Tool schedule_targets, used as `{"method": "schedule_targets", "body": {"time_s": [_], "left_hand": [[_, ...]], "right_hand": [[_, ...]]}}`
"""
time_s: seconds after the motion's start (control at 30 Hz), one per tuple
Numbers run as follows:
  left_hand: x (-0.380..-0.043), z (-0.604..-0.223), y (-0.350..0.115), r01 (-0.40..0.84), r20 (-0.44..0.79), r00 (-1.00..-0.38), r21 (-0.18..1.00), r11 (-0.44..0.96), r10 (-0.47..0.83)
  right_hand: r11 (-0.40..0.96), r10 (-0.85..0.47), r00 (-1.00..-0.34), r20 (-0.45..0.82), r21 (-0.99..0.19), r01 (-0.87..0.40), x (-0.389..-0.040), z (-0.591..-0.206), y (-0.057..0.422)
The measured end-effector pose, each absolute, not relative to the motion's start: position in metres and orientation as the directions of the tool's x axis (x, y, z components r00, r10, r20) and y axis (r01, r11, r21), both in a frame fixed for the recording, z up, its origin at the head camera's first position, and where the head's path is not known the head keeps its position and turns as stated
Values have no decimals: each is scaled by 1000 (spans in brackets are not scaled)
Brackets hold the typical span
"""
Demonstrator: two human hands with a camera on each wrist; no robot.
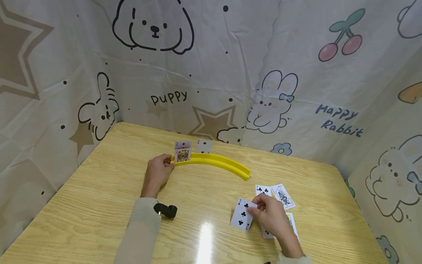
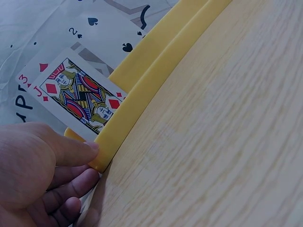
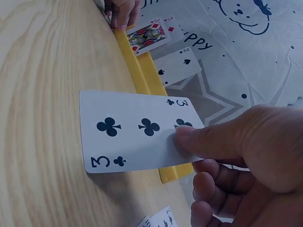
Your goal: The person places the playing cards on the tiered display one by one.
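Observation:
A curved yellow card holder (image 1: 224, 164) stands on the table towards the back. My left hand (image 1: 159, 171) pinches its left end between thumb and fingers. Upright in the holder, near that hand, is a jack of diamonds (image 2: 78, 97), with a three of diamonds (image 2: 29, 75) partly hidden behind it. Further right along the holder stands a two of spades (image 3: 177, 66). My right hand (image 1: 271, 214) pinches a three of clubs (image 3: 137, 135) by one end, thumb on its face, raised above the table and apart from the holder.
Beneath and around my right hand lie loose cards: a seven of clubs (image 1: 262, 189), a joker-like card (image 1: 282, 197) and a partly covered picture card (image 1: 292, 224). The wooden table (image 1: 99, 190) meets a printed cloth (image 1: 214, 73) at the back and sides.

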State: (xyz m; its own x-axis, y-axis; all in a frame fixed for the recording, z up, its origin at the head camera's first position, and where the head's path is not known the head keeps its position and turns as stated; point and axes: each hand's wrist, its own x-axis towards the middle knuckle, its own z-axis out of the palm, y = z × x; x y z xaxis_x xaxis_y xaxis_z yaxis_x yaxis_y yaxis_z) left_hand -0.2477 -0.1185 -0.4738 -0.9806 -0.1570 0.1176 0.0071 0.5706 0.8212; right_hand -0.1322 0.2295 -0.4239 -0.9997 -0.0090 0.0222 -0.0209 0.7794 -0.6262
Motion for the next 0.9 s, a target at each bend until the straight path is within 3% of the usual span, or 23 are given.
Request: {"method": "schedule_targets", "body": {"time_s": [0.9], "left_hand": [[-249, -475, -118, -17, 93, -982, 822, 570, -164]], "right_hand": [[730, -102, -987, 127, -664, -161, -149, -413, 226]]}}
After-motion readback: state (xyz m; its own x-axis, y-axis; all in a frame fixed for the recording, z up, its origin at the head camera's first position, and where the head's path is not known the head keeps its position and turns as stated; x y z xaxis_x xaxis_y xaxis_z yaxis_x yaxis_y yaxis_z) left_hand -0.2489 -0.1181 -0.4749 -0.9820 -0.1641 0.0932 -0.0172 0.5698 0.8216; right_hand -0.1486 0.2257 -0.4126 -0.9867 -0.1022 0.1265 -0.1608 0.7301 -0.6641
